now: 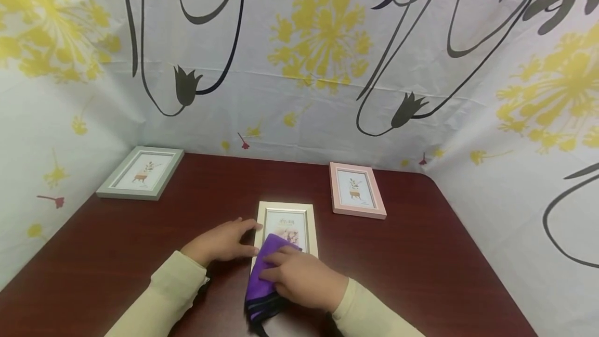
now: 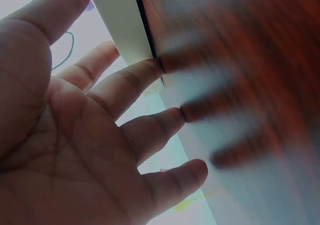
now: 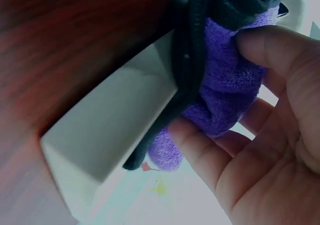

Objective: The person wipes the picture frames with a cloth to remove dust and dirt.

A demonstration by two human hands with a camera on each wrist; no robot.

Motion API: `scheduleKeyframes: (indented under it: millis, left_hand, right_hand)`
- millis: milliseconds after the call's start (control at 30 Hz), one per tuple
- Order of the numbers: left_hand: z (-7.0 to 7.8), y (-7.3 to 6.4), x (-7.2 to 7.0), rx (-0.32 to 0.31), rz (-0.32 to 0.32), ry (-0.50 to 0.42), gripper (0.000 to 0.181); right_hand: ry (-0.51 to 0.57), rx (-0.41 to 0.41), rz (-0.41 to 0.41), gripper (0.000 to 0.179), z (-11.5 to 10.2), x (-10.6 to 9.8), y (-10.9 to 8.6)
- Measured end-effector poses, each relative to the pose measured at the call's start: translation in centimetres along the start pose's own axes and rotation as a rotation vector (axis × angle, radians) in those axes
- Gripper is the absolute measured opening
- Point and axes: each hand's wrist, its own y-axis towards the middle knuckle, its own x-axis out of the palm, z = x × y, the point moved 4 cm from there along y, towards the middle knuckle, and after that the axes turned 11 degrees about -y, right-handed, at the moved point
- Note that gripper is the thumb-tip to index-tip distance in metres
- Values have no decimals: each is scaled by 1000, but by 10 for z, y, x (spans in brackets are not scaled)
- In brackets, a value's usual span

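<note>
A cream picture frame lies face up on the dark table, its print of pink flowers partly covered. Over its lower left part is a folded purple cloth with black edging, bunched in my right hand. The right wrist view shows the thumb and fingers gripping the cloth beside the pale side of the frame. At the frame's left edge my left hand rests its fingertips and thumb. In the left wrist view its fingers are extended and spread along the frame's side.
A grey-green picture frame lies at the table's back left corner. Toward the back right lies a pink picture frame. A white fabric sheet with yellow and grey flowers hangs around the table at the back and sides.
</note>
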Motion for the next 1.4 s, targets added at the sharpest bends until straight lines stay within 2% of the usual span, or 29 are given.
scheduleKeyframes:
  millis: [333, 567, 700, 1033, 1167, 1300, 1400]
  left_hand:
    - [-2, 1, 0, -2, 1, 5, 55]
    - [4, -1, 0, -7, 13, 9, 54]
    - [5, -1, -1, -17, 16, 14, 54]
    - [2, -2, 0, -19, 14, 2, 55]
    - [1, -2, 0, -20, 21, -1, 54]
    - [1, -1, 0, -18, 22, 1, 54]
    - [0, -1, 1, -24, 24, 5, 55]
  right_hand:
    - [41, -16, -8, 36, 10, 3, -18]
    - [120, 61, -35, 31, 31, 1, -45]
    - [139, 91, -1, 28, 38, 1, -55]
    - [135, 107, 68, 26, 42, 7, -62]
    - [127, 194, 120, 26, 59, 3, -73]
    - [49, 376, 143, 27, 86, 0, -92]
    - [14, 526, 89, 24, 104, 4, -108]
